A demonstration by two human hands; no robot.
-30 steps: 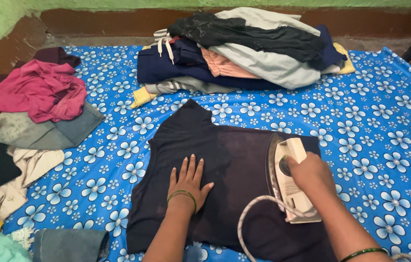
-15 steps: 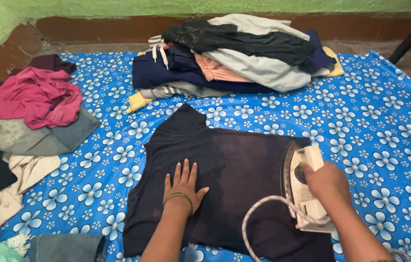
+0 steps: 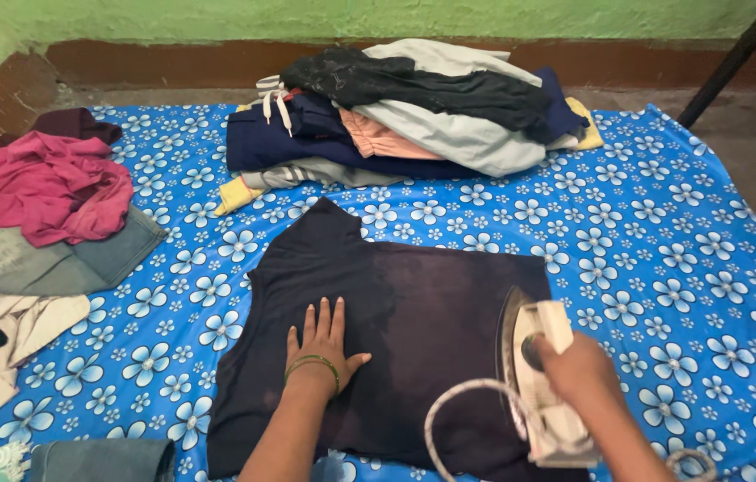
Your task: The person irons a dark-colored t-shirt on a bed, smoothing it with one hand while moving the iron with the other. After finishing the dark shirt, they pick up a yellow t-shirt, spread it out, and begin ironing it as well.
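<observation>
Since the earlier frame the iron (image 3: 540,384) has been drawn back toward the person, from the far right edge of the dark shirt (image 3: 396,330) to the near right part of it, and the whole scene has slid lower and to the left in view. The left hand (image 3: 320,344) has been kept where it was on the cloth, pressed flat with fingers spread and nothing gripped, a green bangle (image 3: 311,364) worn at its wrist. The right hand (image 3: 579,366) is closed around the handle of the iron, whose sole is laid on the shirt; a pale cord (image 3: 449,411) is looped from its rear toward the near edge. The shirt is spread in the middle of a blue sheet (image 3: 664,250) printed with white flowers. Open sheet is left to the right of the shirt, reaching the bare floor (image 3: 753,134), and a narrower band is left on its left. A stack of folded clothes (image 3: 413,107) is piled at the far edge, near the green wall (image 3: 217,18). A second heap, topped by a pink garment (image 3: 38,187), is crowded along the left edge, with folded denim (image 3: 101,460) at the near corner. A dark pole (image 3: 730,58) is slanted at the far right. No packages, labels or signs can be made out.
</observation>
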